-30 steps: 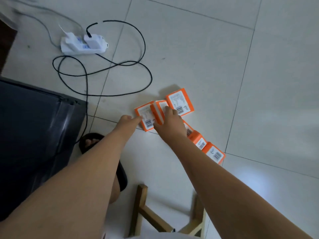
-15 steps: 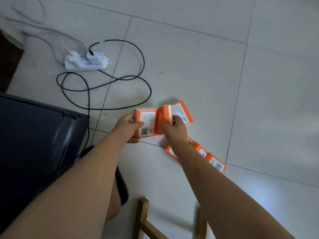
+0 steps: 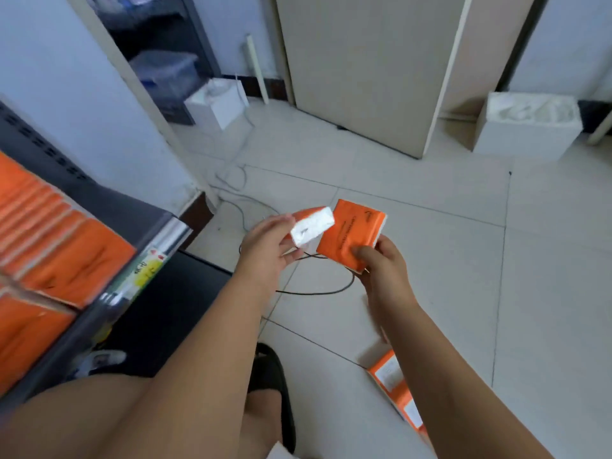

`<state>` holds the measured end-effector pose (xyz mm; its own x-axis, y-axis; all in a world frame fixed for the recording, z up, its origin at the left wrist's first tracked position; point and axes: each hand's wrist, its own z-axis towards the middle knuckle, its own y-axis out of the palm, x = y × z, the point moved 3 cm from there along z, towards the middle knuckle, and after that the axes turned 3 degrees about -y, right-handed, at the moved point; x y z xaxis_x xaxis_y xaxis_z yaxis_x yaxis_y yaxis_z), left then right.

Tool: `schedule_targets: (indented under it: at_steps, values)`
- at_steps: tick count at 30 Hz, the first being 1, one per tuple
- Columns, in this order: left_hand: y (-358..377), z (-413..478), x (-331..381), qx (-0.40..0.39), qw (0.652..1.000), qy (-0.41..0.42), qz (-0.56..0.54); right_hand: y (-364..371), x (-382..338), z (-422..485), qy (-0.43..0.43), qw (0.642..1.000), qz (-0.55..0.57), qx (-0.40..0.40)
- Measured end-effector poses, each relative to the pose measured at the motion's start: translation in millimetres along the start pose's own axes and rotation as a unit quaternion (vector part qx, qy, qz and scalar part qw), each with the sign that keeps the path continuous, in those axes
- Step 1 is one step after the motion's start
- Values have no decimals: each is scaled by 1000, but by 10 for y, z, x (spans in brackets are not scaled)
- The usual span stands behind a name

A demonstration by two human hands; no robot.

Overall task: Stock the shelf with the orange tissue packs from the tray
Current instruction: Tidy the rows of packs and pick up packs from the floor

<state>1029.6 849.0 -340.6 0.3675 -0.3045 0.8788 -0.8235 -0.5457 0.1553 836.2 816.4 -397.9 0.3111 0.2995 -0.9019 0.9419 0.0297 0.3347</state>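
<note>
Shelf (image 3: 155, 246): rows of stocked packs (image 3: 66, 260)
Left hand (image 3: 265, 250): grips white-ended pack (image 3: 311, 226)
Right hand (image 3: 384, 273): grips orange-faced pack (image 3: 351, 236)
Floor (image 3: 447, 260): loose packs (image 3: 390, 382) lying

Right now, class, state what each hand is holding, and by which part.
The left hand grips an orange plastic-wrapped tissue pack by its left end; the right hand pinches a second orange tissue pack at its lower corner.
</note>
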Motion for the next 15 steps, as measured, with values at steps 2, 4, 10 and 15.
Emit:
schedule_targets:
  at_steps: [2, 4, 10, 15]
  values:
    - [-58, -176, 246, -8, 998, 54, -15, 194, -188, -100, -10, 999, 28, -34]
    - [-160, -352, 467, 3, 994, 113, -10, 411, -378, -220, -27, 996, 37, -72]
    - [-592, -989, 989, 67, 973, 216, -36, 1110, -760, -564, -54, 984, 57, -162]
    - [-1287, -1436, 1316, 132, 951, 280, 7, 1842, -887, -865, -57, 964, 45, -257]
